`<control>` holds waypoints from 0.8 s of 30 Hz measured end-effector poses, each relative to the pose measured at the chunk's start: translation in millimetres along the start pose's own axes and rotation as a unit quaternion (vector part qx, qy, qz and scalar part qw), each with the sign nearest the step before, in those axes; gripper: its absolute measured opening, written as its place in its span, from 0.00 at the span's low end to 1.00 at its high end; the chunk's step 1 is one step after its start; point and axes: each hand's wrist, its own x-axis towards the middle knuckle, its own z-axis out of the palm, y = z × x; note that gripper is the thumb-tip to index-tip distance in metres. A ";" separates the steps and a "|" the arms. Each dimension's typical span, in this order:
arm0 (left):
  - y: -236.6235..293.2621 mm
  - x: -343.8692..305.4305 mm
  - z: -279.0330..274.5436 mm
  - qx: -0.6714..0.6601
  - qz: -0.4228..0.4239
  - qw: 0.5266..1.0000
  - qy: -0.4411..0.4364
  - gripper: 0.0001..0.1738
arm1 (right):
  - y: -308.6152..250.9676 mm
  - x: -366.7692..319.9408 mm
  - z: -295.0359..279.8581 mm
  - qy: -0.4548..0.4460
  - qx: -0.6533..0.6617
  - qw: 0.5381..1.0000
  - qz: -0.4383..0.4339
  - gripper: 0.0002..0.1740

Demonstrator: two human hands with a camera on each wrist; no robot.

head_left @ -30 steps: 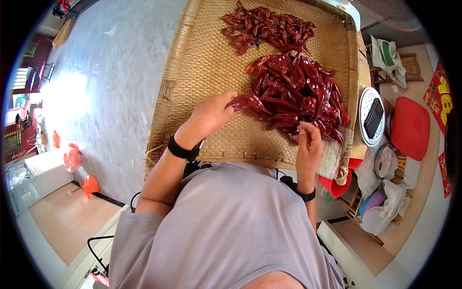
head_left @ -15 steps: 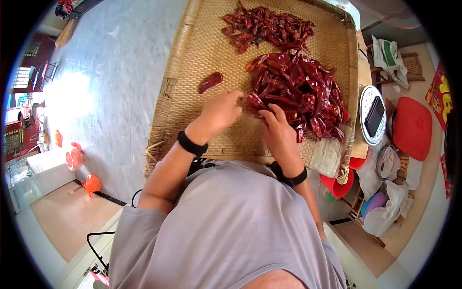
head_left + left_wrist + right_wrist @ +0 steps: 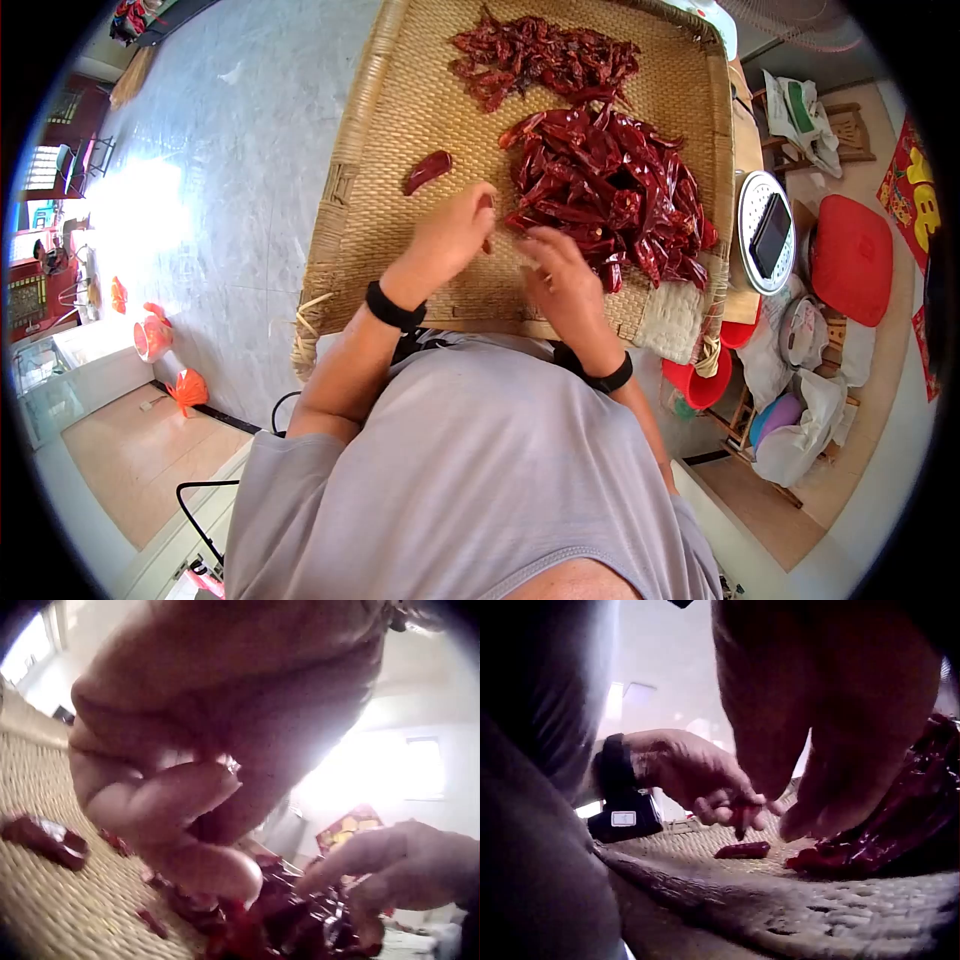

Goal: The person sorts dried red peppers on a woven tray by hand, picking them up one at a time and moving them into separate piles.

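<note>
Just left of the large pile of glossy dark-red chilies [image 3: 600, 190], the left hand [image 3: 445, 240] has its fingers curled round a small dark-red chili [image 3: 487, 203]. The right wrist view shows red between the fingers of this left hand [image 3: 697, 776]. Facing it, the right hand [image 3: 570, 295] hangs blurred at the pile's near-left edge, fingers loosely bent, with nothing visible in them. The left wrist view shows the right hand [image 3: 412, 862] beside the pile. A single chili [image 3: 428, 172] lies apart on the woven tray [image 3: 400, 110], up and left of the left hand.
A second pile of duller, shrivelled chilies [image 3: 545, 60] lies at the tray's far side. Right of the tray are a round white scale [image 3: 750, 262] with a dark phone [image 3: 770, 237] on it, a red lid [image 3: 852, 260] and a red bucket [image 3: 697, 388]. Grey floor lies to the left.
The left hand has let go of a chili, now lying on the tray, and come back towards the pile. The right hand has moved left, then slightly away from the pile.
</note>
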 end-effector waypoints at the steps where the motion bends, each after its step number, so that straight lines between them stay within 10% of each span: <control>1: 6.8 -2.0 -9.3 0.120 0.014 0.992 0.046 0.21 | 5.0 -1.3 0.6 0.053 -0.063 0.996 -0.018 0.20; 2: 15.7 -1.7 -23.0 0.197 -0.084 0.977 0.019 0.20 | 11.7 1.5 -0.8 0.097 -0.061 0.993 0.012 0.18; 9: 4.2 -21.8 -46.6 0.210 -0.024 0.964 0.164 0.26 | 34.0 8.8 -10.1 0.133 -0.195 0.969 0.075 0.17; 18: 11.2 -19.1 -15.8 0.052 0.067 0.996 0.003 0.14 | 22.8 21.5 -16.6 0.081 -0.234 0.952 0.180 0.13; 24: 20.0 -17.5 -3.7 -0.022 0.053 0.997 -0.057 0.19 | 7.2 16.7 -8.2 0.182 -0.083 0.979 0.031 0.10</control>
